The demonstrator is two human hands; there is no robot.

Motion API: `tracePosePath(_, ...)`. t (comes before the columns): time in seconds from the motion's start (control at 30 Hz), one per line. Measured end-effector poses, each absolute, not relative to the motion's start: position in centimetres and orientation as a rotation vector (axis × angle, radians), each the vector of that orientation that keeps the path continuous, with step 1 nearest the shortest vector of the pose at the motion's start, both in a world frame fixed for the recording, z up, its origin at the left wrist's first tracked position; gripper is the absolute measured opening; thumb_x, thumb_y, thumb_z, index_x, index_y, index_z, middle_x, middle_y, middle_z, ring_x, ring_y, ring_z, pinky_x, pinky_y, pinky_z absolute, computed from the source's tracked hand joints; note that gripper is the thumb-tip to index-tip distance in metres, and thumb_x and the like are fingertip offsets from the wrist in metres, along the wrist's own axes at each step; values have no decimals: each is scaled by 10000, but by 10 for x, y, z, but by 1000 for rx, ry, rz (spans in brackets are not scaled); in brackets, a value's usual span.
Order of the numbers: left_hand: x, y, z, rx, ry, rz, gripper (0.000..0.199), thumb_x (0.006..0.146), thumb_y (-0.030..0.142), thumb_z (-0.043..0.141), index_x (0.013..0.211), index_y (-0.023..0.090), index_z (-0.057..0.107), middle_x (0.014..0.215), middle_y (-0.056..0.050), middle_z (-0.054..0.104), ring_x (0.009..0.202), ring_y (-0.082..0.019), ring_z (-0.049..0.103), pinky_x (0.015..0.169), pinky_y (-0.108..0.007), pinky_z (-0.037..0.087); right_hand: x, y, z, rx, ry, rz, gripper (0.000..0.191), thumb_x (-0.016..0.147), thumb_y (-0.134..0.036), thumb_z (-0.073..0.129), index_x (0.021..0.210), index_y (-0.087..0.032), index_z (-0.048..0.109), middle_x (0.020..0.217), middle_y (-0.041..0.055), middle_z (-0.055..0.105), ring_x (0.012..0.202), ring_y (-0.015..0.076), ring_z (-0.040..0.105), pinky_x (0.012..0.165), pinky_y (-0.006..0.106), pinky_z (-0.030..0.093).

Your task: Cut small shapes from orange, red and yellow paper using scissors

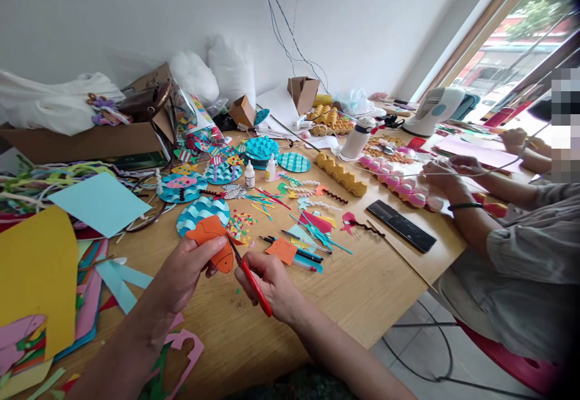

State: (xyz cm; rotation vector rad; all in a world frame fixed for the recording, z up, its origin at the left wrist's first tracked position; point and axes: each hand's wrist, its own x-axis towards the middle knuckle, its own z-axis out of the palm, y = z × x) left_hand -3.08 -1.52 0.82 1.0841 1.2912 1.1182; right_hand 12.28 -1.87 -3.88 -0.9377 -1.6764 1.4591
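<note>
Between the thumb and fingers of my left hand is a piece of orange paper with a fish outline drawn on it. My right hand is closed round a pair of red-handled scissors, whose blades meet the edge of the paper. A strip of the paper stands away beside the blades. Behind my hands lies a round blue plate with wavy paper strips. Another orange paper piece rests on the table near some pens.
Coloured paper sheets and scraps lie at the left. Two small glue bottles, a yellow egg-carton strip, a white bottle and a phone stand or lie farther off. At the right sits another person with raised hands.
</note>
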Motion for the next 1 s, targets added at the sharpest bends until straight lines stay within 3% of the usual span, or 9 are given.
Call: tracePosePath(1.0, -35, -18, 9, 1091, 1321, 971, 288, 640, 416, 651, 528, 197, 502, 474, 52, 453, 452, -89, 359, 414, -220, 314, 123, -21, -43, -977, -1664, 1494, 429, 816, -482, 595, 574, -192, 390, 483, -65, 332, 454, 66, 308, 422, 192, 231)
